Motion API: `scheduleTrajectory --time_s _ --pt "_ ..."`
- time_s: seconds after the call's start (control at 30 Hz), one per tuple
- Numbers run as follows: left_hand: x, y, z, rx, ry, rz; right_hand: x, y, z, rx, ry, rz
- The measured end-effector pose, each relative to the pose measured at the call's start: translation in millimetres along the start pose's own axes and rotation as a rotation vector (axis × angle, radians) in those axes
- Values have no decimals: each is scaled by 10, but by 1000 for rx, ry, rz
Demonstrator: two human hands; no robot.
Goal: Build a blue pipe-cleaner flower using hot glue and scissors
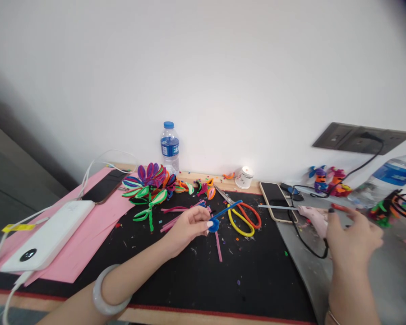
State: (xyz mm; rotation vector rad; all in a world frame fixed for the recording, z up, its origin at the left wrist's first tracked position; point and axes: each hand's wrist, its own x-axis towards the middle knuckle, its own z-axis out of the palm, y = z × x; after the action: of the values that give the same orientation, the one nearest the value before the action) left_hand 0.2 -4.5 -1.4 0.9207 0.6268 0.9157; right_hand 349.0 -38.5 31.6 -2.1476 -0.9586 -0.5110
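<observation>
My left hand (189,225) pinches a blue strip (223,213) whose near end is rolled into a small coil, held just above the black mat (196,275). Pink strips (176,210) lie under and beside that hand. My right hand (350,237) reaches over a pink glue gun (313,216) on the grey sheet, fingers curled near it; the hand is blurred and I cannot see whether it grips the gun. A clear glue stick (277,207) pokes out of the gun toward the left.
Yellow-and-orange scissors (242,214) lie right of the coil. Colourful strip flowers (149,185), a lit candle (244,177), two phones (275,198), a white power bank (47,237), pink paper (88,234) and two water bottles (169,146) ring the mat. A black cord (304,243) loops by my right hand.
</observation>
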Motion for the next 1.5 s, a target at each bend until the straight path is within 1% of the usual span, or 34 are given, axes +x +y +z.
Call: scheduleTrajectory --time_s 0.03,0.07,0.1,0.13,0.2,0.23,0.3,0.33,0.37,0.4,0.47,0.53,0.63,0.8,1.1,1.2,1.37,1.5 --pt "2 -10 2 39 -19 12 -34 -100 -41 68 90 -44" --pt "3 -20 2 77 -42 16 -66 -196 -69 153 84 -86" --pt "2 -28 0 113 -66 14 -95 -285 -86 255 19 -99" --pt "-2 -35 -3 145 -94 5 -121 -371 -95 370 -109 -110" --pt "-18 -42 -10 201 -167 -31 -168 -537 -105 567 -415 -169" --pt "-29 -42 -14 225 -211 -53 -195 -622 -112 615 -605 -228" --pt "-54 -37 -16 258 -302 -103 -267 -798 -137 637 -986 -355" --pt "-66 -33 -15 270 -343 -129 -313 -888 -152 646 -1161 -424" --pt "-78 -28 -13 278 -376 -152 -366 -975 -165 655 -1300 -485" --pt "-88 -23 -11 285 -403 -173 -421 -1058 -175 646 -1422 -538" --pt "-102 -14 -7 293 -438 -201 -526 -1196 -181 629 -1614 -633" --pt "-108 -6 -9 299 -450 -210 -606 -1290 -175 619 -1722 -713" --pt "-104 3 -17 301 -443 -201 -662 -1354 -170 581 -1796 -796" --pt "-84 -1 -23 295 -442 -206 -674 -1351 -190 539 -1794 -880" --pt "-44 -37 -37 289 -418 -229 -719 -1310 -177 535 -1811 -917" --pt "-38 -39 -33 281 -406 -224 -734 -1299 -172 537 -1785 -912" --pt "-19 -59 -35 259 -379 -193 -774 -1264 -146 553 -1698 -885" --pt "-4 -69 -46 237 -333 -175 -804 -1252 -145 586 -1640 -847"
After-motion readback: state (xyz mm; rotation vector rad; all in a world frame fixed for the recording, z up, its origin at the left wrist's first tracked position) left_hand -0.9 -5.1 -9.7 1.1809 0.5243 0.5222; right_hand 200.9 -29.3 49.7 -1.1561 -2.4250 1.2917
